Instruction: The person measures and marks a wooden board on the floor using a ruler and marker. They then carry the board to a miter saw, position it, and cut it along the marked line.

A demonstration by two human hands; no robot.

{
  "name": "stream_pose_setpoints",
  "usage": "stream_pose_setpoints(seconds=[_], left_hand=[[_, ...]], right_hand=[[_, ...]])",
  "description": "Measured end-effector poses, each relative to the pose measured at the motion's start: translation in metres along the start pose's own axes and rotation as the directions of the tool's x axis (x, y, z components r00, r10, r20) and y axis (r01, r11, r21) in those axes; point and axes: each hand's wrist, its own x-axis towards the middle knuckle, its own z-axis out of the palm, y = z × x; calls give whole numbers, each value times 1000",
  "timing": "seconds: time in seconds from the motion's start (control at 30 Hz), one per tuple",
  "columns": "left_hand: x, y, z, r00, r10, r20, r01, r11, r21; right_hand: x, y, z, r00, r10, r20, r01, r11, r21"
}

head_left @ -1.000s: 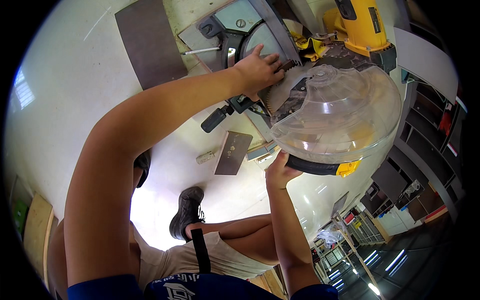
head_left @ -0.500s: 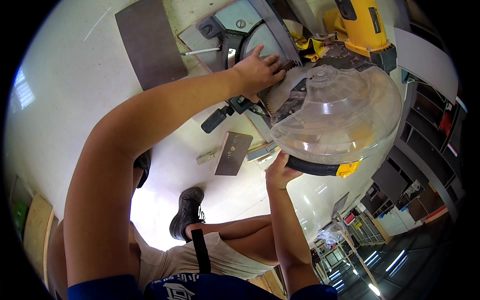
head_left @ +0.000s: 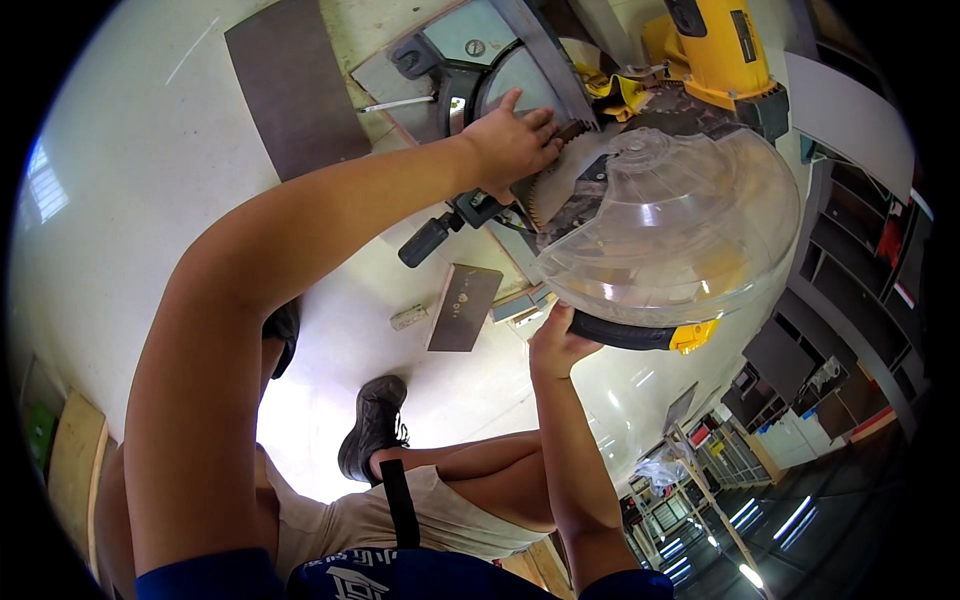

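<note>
A miter saw with a clear round blade guard fills the right of centre. Its toothed blade shows at the guard's left edge. My right hand is wrapped round the saw's black handle, below the guard. My left hand lies with fingers spread on a dark strip of board, close to the blade; most of the strip is hidden under the palm. Beside that wrist sticks out a black clamp handle.
A large dark panel lies on the floor at upper left. A smaller dark board and a little pale block lie near my shoe. The yellow saw motor stands at upper right; dark shelves line the right side.
The whole view has shifted very slightly. Both hands keep their places on the board and the saw handle.
</note>
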Motion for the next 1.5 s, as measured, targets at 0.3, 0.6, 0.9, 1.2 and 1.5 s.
stream_pose_setpoints(seconds=[0.3, 0.6, 0.9, 1.2, 1.5], left_hand=[[1, 1, -2, 1000, 3, 12, -3, 1000, -6], [2, 0, -1, 1000, 7, 12, -7, 1000, -20], [2, -1, 5, 1000, 6, -6, -6, 1000, -18], [2, -2, 1, 1000, 11, -6, -11, 999, -33], [-7, -3, 13, 997, -21, -71, 15, 996, -85]], right_hand=[[1, -2, 1, 1000, 20, -10, -20, 1000, 5], [0, 1, 1, 998, 53, -30, -52, 998, 47], [1, -4, 5, 999, 19, -35, -18, 999, 36], [0, -1, -1, 999, 29, 15, -28, 999, -23], [0, -1, 3, 1000, -1, -27, 2, 1000, 19]])
